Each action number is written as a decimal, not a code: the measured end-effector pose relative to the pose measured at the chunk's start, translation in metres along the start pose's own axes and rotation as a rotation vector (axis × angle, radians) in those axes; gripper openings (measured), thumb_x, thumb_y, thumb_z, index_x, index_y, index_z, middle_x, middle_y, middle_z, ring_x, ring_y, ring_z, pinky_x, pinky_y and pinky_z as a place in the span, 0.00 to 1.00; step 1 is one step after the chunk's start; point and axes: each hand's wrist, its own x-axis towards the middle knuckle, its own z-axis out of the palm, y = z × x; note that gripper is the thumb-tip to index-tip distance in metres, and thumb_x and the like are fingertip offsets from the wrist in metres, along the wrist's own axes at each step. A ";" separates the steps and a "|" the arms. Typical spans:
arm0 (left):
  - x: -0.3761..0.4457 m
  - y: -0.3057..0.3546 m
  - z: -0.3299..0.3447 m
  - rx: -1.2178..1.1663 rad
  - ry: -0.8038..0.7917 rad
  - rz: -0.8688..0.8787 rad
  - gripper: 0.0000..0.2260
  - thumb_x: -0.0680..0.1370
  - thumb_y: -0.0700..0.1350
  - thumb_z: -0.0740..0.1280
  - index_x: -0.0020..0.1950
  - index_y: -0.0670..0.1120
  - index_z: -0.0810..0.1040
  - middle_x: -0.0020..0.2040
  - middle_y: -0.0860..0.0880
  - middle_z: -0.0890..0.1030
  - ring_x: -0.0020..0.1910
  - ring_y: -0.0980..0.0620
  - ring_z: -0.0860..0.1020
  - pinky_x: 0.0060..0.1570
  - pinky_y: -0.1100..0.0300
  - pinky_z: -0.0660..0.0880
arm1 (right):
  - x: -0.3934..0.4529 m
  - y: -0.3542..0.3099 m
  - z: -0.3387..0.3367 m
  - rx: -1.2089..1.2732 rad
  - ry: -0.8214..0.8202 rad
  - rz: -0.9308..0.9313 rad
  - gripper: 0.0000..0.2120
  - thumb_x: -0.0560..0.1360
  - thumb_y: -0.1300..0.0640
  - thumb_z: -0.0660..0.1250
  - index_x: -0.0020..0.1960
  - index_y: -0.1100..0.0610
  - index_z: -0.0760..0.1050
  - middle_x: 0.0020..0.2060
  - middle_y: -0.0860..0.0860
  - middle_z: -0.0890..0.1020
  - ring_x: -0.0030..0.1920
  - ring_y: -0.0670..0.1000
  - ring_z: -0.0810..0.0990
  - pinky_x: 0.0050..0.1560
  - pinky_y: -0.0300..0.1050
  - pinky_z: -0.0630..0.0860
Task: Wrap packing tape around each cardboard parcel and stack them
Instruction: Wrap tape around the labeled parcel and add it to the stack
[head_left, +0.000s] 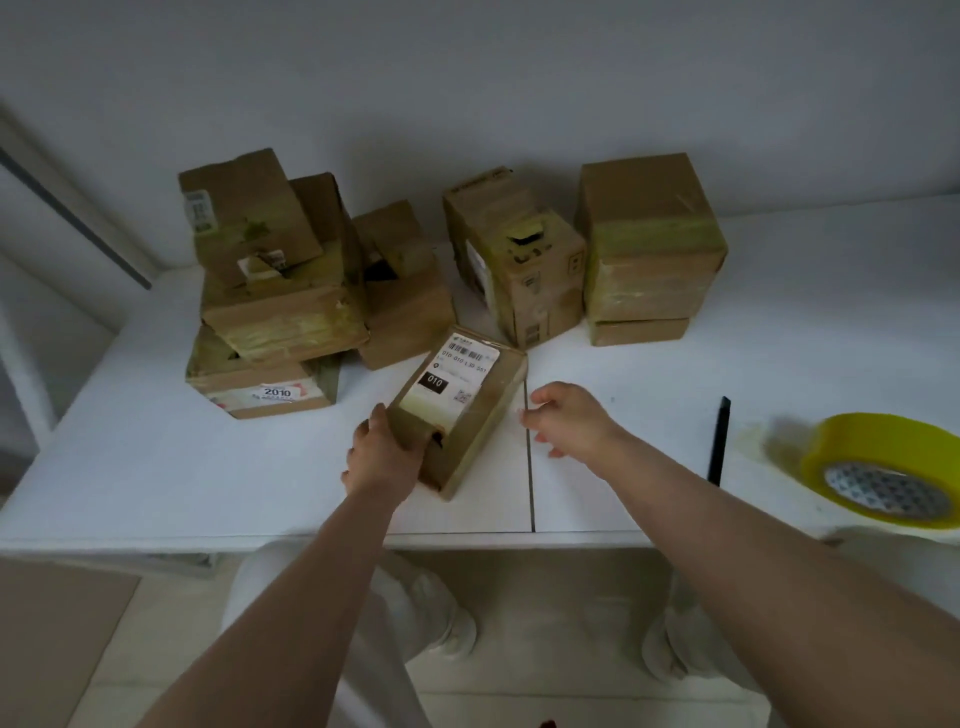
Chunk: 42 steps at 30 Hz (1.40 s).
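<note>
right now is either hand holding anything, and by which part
The left hand grips the labelled parcel by its near end. The right hand is open beside it, holding nothing.

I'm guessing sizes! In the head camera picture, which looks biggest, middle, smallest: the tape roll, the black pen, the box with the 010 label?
1. Box with the 010 label.
2. Tape roll, though nearer the camera and cut off.
3. Black pen, thinnest.

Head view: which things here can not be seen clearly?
- Tape roll: cut off by the right edge.
- Small print on the parcel label: too small to read.
- Left hand fingertips: hidden behind that parcel.
- Rear boxes: partly hidden by the left stack.
</note>
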 end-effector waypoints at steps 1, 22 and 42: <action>-0.003 -0.005 0.001 -0.034 -0.016 0.000 0.32 0.77 0.56 0.67 0.75 0.48 0.60 0.68 0.41 0.69 0.65 0.37 0.71 0.63 0.39 0.71 | -0.005 0.002 0.007 0.000 -0.036 0.022 0.23 0.77 0.55 0.68 0.70 0.59 0.69 0.60 0.55 0.76 0.56 0.55 0.79 0.40 0.42 0.77; -0.149 0.006 0.077 -0.465 -0.160 0.192 0.18 0.79 0.45 0.68 0.68 0.45 0.74 0.60 0.51 0.77 0.52 0.53 0.78 0.54 0.61 0.72 | -0.120 0.102 -0.033 0.152 0.275 0.094 0.14 0.77 0.72 0.57 0.61 0.71 0.73 0.57 0.65 0.80 0.60 0.65 0.76 0.65 0.59 0.71; -0.157 0.008 0.092 0.003 -0.137 0.705 0.21 0.82 0.42 0.61 0.75 0.45 0.66 0.79 0.47 0.55 0.79 0.47 0.45 0.69 0.67 0.47 | -0.141 0.131 0.003 -0.826 0.200 -0.188 0.29 0.82 0.45 0.52 0.79 0.46 0.45 0.79 0.57 0.47 0.74 0.60 0.58 0.69 0.51 0.63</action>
